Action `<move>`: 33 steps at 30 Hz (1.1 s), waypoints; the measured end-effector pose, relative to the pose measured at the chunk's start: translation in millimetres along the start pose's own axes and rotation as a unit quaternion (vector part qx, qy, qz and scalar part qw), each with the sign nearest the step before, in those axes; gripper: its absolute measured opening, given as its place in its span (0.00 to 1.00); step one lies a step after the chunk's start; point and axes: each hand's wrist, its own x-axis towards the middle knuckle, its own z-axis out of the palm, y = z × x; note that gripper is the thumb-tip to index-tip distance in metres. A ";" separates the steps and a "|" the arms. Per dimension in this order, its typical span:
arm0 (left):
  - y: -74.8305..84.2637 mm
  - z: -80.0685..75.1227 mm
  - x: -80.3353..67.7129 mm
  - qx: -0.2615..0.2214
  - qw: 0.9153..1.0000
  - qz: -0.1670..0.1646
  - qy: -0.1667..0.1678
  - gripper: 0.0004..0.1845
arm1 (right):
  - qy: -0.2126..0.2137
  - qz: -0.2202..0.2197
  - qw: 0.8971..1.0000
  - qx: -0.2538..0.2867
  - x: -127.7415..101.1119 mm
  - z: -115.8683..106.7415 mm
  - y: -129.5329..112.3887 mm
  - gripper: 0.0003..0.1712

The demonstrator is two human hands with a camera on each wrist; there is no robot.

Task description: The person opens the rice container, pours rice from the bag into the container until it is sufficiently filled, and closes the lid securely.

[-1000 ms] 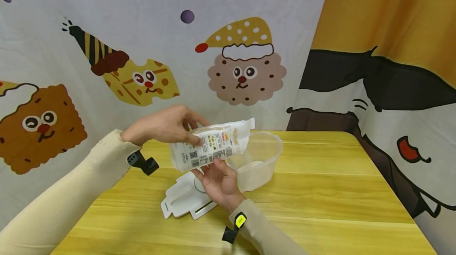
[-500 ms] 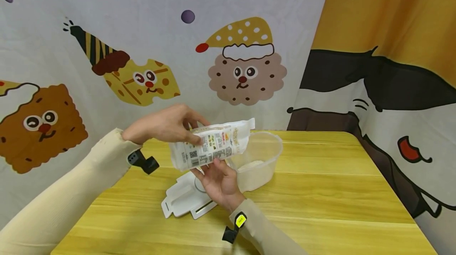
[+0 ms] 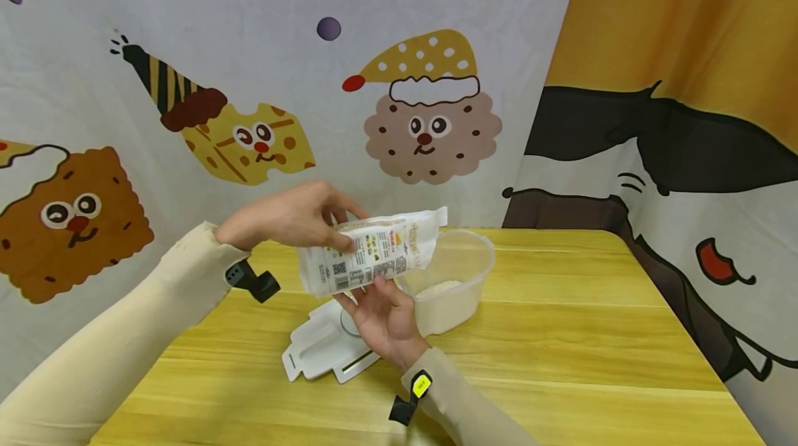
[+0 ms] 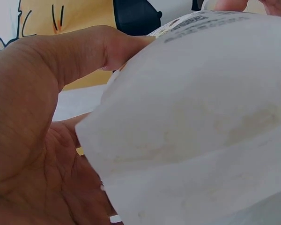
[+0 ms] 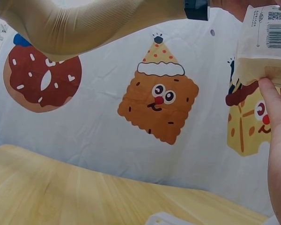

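A white printed bag (image 3: 374, 252) is held nearly level above the table, its narrow end to the right over the rim of a clear plastic container (image 3: 455, 300). White grainy contents lie in the container's bottom. From above, my left hand (image 3: 293, 216) grips the bag's back part, thumb on the printed face. My right hand (image 3: 386, 321) holds it from below, thumb at the lower edge and other fingers partly hidden behind. The left wrist view shows the bag's plain creased bottom (image 4: 192, 140) close up; in the right wrist view a finger (image 5: 271, 98) touches its underside.
A white plastic lid (image 3: 324, 345) with side flaps lies on the wooden table (image 3: 561, 349), left of the container and partly behind the right hand. A cartoon-printed cloth (image 3: 262, 30) hangs behind the table.
Almost nothing differs; the bag and left hand shift very slightly, while the right hand and container stay in place.
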 end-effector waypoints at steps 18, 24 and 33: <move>2.2 -0.5 -1.7 0.000 1.000 -0.009 0.000 0.24 | -0.004 -0.001 1.000 0.004 -0.7 3.4 1.3 0.37; 3.8 -0.7 -1.5 0.003 1.000 -0.009 0.002 0.24 | -0.001 -0.002 1.000 0.006 -0.8 5.5 0.5 0.39; 6.6 -1.2 -1.9 0.005 1.000 -0.008 0.005 0.24 | 0.004 -0.001 1.000 0.011 -0.5 6.0 0.5 0.38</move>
